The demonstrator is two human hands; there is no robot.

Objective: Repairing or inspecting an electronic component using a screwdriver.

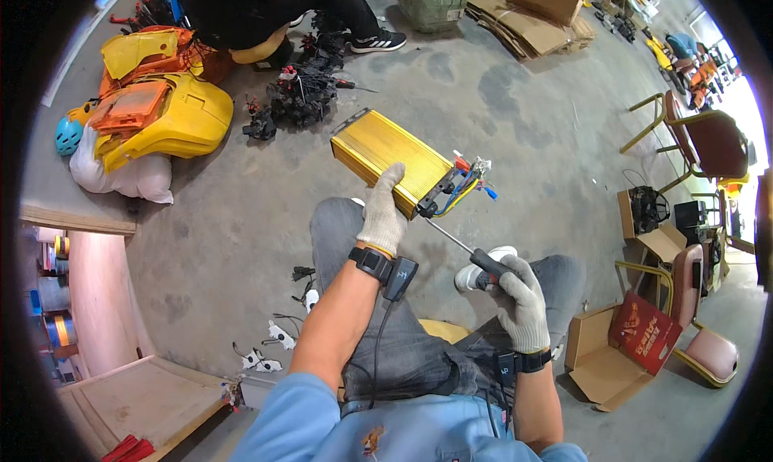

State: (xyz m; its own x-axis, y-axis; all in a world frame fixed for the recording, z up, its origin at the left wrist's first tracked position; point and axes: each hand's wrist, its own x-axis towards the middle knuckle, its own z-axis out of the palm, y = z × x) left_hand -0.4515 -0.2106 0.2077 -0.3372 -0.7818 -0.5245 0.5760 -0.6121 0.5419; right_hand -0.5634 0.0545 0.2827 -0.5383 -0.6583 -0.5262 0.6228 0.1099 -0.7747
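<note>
My gloved left hand (pixel 383 212) grips the near side of a gold ribbed metal controller box (pixel 394 152), its thumb lying on the top face. The box is tilted above my lap. From its black right end plate (pixel 437 196) comes a bundle of coloured wires (pixel 471 179) with connectors. A screwdriver (pixel 489 262) with a dark handle is closed in my gloved right hand (pixel 522 299). Its shaft reaches up-left to the near corner of that end plate; whether the tip sits in a screw is too small to tell.
Yellow and orange plastic shells (pixel 189 112) lie at the left, near a pile of black wired parts (pixel 302 92). A person in dark trousers (pixel 342 11) sits beyond. Chairs (pixel 713 140) and an open cardboard box (pixel 600 353) stand at right. A wooden table (pixel 153 402) is at lower left.
</note>
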